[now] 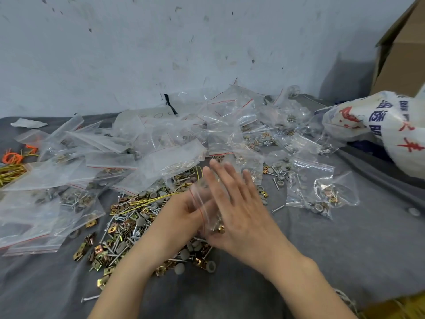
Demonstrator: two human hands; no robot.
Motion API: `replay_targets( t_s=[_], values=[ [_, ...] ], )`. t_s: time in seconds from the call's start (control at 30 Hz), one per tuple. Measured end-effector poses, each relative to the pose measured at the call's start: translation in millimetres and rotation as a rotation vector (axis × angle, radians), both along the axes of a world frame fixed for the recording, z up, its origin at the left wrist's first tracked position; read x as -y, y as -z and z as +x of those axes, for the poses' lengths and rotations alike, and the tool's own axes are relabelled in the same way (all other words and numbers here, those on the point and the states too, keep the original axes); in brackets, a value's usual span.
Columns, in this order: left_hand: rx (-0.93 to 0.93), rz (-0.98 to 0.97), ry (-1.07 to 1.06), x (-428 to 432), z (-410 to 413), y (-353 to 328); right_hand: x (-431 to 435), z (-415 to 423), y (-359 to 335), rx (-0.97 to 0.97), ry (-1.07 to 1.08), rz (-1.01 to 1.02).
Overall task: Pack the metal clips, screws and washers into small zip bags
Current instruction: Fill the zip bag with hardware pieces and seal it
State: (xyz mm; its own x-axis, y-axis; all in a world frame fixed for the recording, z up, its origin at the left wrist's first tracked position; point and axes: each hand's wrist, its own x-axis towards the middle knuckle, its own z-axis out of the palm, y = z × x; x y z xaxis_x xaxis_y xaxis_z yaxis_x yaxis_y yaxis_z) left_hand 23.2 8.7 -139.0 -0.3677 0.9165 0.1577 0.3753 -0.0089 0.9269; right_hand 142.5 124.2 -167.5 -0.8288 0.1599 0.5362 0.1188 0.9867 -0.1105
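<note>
Pinching a small zip bag [205,204] in the left hand [181,211], flat right hand [240,211] pressing it, the person risked spilling parts onto the pile [128,229] beneath if the seal missed.

Left hand [181,211] curled, right hand [236,203] flat

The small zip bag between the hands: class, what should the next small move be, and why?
Probably seal the small zip bag by running the right hand along its red-lined top. The left hand holds it above the loose pile, and a brass clip seems to sit inside, so it looks filled.
</note>
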Motion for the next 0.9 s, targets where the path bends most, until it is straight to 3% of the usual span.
replay_targets(
  t_s=[0.07, 0.2, 0.3, 0.4, 0.57, 0.73, 0.9],
  values=[
    [-0.021, -0.067, 0.058, 2.5, -1.5, -0.2, -0.5, 0.5, -0.4, -0.034, -0.019, 0.094],
    [-0.111, -0.187, 0.090, 2.8, -4.3, 2.9, -1.8, 2.9, 0.1, -0.031, -0.068, 0.069],
    [-0.220, -0.163, -0.007, 0.0, -6.3, 6.5, -1.7, 5.5, 3.8, 0.009, -0.051, 0.018],
    [-0.337, -0.124, -0.245, -2.0, -4.8, 5.8, -4.5, 5.7, 6.3, 0.047, -0.022, -0.068],
    [-0.298, 0.037, -0.390, -1.1, 3.1, 1.2, -11.0, 3.6, 6.7, -0.014, 0.087, -0.139],
    [-0.332, -0.052, -0.239, -3.1, 12.0, 3.0, -13.7, 1.2, 4.8, -0.015, 0.123, -0.068],
    [-0.183, -0.042, -0.303, -8.4, 16.4, 3.5, -9.8, -0.7, 9.8, -0.011, 0.092, 0.013]
  ],
)
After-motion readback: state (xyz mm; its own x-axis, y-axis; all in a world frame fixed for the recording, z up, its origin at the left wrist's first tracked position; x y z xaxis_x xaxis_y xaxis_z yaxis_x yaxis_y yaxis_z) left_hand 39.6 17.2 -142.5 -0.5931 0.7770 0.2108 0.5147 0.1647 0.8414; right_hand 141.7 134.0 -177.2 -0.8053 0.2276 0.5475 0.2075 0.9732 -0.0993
